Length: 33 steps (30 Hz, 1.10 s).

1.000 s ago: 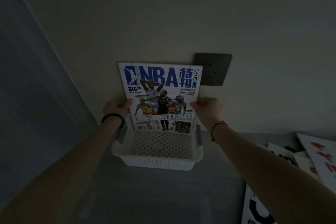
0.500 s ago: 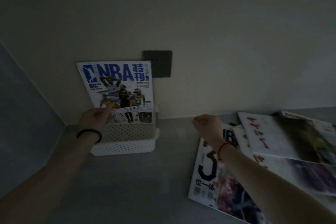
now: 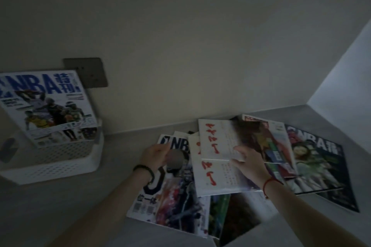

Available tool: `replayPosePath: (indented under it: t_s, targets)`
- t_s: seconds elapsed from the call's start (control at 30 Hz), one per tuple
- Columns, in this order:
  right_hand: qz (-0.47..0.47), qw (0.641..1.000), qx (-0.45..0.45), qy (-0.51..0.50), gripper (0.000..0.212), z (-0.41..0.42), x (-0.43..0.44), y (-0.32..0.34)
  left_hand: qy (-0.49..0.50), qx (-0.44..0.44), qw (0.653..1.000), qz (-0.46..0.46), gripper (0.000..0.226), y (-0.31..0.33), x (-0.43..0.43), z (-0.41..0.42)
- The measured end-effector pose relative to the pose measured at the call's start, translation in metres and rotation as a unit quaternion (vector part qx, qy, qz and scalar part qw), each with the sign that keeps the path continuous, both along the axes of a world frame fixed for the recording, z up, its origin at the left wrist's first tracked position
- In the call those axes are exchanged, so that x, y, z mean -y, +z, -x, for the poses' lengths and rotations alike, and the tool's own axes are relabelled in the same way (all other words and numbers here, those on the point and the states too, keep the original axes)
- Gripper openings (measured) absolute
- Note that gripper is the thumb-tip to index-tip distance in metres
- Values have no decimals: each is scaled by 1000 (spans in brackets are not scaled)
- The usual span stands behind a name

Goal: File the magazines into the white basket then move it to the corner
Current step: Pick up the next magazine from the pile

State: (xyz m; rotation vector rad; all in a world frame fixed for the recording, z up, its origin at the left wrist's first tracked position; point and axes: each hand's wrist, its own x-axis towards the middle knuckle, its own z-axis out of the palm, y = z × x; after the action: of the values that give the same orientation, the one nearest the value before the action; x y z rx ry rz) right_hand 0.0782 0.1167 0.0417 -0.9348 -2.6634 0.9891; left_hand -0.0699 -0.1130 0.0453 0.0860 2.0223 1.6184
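The white perforated basket (image 3: 60, 166) stands at the left against the wall, with a blue NBA magazine (image 3: 48, 106) upright inside it. To the right lies a spread pile of magazines. My left hand (image 3: 156, 155) rests over an NBA magazine (image 3: 170, 196) at the pile's left edge, fingers apart. My right hand (image 3: 248, 159) lies on the white magazine with red lettering (image 3: 216, 146), fingers on its cover; whether it grips is unclear. Another NBA magazine (image 3: 317, 162) lies at the far right.
A dark wall socket plate (image 3: 88, 74) sits behind the basket. The grey counter (image 3: 60, 206) meets the wall at the back and a side wall (image 3: 345, 78) at the right corner. Dim light.
Both hands have left the NBA magazine, which now stands in the basket. The view swung right and both hands moved onto the magazine pile.
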Motion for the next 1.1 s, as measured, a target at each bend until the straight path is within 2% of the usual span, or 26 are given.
replayPosePath:
  t_s: [0.1, 0.17, 0.23, 0.33, 0.43, 0.53, 0.6, 0.67, 0.7, 0.8, 0.9, 0.97, 1.1]
  targets:
    - [-34, 998, 46, 36, 52, -18, -37, -10, 4, 84, 996, 2, 33, -6, -56, -28]
    - [-48, 993, 76, 72, 59, -22, -57, -16, 10, 156, 987, -21, 26, -12, -87, -43]
    - [-68, 986, 101, 114, 63, -22, -73, -22, 9, 189, 982, -27, 26, -22, -107, -54]
    - [-102, 968, 140, 179, 64, -21, -92, -29, 38, 238, 969, -49, 33, -38, -132, -68]
    - [-148, 954, 148, 216, 55, -17, -106, -38, 52, 303, 946, -102, 34, -40, -154, -83]
    - [-281, 906, 159, 274, 48, -12, -108, -41, 56, 302, 943, -128, 42, -39, -178, -96]
    - [-367, 870, 120, 307, 42, -9, -109, -37, 63, 289, 946, -134, 40, -36, -194, -105]
    - [-393, 864, 59, 309, 36, -9, -106, -26, 68, 289, 944, -142, 37, -32, -206, -111]
    - [-387, 864, 44, 321, 34, -10, -103, -26, 71, 291, 942, -154, 33, -31, -211, -112]
    - [-288, 891, 53, 347, 18, -14, -82, -31, 121, 279, 936, -176, 22, -30, -214, -107]
    - [-263, 911, 16, 317, 15, -16, -56, -31, 179, 236, 947, -124, 17, -33, -201, -101]
    - [-180, 938, 9, 297, 21, -14, -45, -27, 181, 197, 955, -127, 6, -30, -184, -98]
    - [-25, 968, -54, 245, 40, -3, -42, -6, 143, 143, 965, -169, 17, -13, -139, -81]
